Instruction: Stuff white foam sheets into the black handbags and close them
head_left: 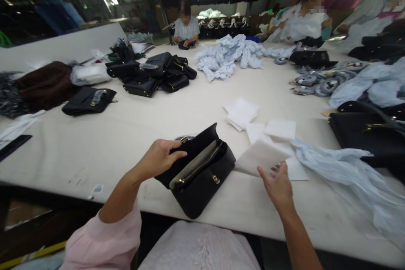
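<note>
The left hand (pixel 161 155) pinches the raised flap (pixel 199 145) of a black handbag (pixel 205 194); the right hand (pixel 280 183), fingers partly curled, grips a white sheet (pixel 261 156). The handbag sits open on the surface (pixel 126 135). From it, stacked sheets (pixel 242 112) lie toward one o'clock, pale-blue wrapping (pixel 341 164) at three, heaped black bags (pixel 158 69) at eleven.

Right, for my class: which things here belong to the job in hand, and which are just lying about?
In the job:
- open black bag, its flap in the left hand
- white sheet, in the right hand
- loose white sheets nearby, probably

Lying about, it seems:
- pile of black bags
- crumpled pale blue heap
- coiled straps
- brown bundle
</note>
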`<action>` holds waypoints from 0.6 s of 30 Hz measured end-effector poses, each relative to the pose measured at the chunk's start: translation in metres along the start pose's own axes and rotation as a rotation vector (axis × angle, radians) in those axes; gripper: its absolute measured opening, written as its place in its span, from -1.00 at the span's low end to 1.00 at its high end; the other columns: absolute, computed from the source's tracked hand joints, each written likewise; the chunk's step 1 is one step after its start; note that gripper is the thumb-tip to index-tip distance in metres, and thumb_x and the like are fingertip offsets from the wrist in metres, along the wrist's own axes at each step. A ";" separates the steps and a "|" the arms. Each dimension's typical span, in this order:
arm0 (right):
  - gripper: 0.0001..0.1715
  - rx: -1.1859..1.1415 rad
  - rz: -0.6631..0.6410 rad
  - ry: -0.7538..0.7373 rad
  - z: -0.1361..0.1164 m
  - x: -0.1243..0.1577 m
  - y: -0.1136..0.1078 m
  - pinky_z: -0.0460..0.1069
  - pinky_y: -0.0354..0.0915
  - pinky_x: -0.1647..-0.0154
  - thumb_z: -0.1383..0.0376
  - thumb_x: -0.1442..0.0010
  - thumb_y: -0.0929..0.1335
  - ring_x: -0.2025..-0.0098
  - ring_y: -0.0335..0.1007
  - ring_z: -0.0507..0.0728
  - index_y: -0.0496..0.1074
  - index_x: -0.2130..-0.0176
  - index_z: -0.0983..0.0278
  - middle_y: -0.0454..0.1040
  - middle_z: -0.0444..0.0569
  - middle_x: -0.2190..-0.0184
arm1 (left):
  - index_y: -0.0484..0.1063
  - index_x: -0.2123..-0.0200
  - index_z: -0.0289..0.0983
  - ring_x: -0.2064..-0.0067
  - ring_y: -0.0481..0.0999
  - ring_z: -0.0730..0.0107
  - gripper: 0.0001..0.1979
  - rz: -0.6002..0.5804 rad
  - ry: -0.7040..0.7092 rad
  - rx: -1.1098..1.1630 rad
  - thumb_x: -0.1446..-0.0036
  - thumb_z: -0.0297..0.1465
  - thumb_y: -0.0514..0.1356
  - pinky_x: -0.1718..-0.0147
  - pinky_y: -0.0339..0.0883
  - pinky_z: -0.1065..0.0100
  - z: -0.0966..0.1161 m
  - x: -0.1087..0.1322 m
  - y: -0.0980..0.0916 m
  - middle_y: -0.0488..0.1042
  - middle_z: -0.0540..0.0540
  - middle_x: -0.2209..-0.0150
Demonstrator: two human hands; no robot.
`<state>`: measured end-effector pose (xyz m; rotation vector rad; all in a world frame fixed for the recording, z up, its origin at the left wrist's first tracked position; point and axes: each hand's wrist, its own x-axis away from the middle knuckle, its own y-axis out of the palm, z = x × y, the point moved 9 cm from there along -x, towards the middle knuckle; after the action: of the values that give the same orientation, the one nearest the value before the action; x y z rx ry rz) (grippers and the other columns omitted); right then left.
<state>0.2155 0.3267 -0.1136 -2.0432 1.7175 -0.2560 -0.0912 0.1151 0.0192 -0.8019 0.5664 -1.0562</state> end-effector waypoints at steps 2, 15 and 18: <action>-0.22 0.162 0.197 -0.292 -0.050 0.016 -0.019 0.32 0.23 -0.08 0.12 -0.05 0.47 -0.11 0.26 0.38 0.25 -0.16 0.39 0.36 0.27 -0.05 | 0.29 0.58 -0.29 0.51 0.14 0.52 -0.67 -0.078 -0.024 0.134 -0.13 -0.23 0.18 0.50 0.05 0.43 0.010 -0.002 0.011 0.17 0.10 0.59; -0.72 0.178 -0.001 -0.835 -0.170 0.076 -0.003 0.25 0.27 -0.12 0.47 -0.10 0.43 -0.09 0.32 0.26 0.52 0.18 0.18 0.45 0.02 0.01 | 0.08 0.61 -0.27 0.54 0.00 0.58 -0.57 -0.053 -0.200 0.604 -0.07 -0.21 0.23 0.60 -0.08 0.49 -0.005 0.014 0.046 -0.01 0.13 0.59; -0.79 0.212 -0.031 -0.722 -0.126 0.034 0.009 0.29 0.28 -0.11 0.38 -0.19 0.36 -0.09 0.32 0.28 0.51 0.15 0.24 0.44 0.10 0.00 | 0.16 0.63 -0.28 0.53 0.07 0.55 -0.61 0.006 -0.196 0.490 -0.07 -0.22 0.22 0.59 -0.02 0.49 -0.008 0.016 0.028 0.06 0.12 0.60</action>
<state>0.1612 0.2649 -0.0122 -1.7079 1.1546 0.2581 -0.0757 0.1054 -0.0088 -0.4617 0.1301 -1.0390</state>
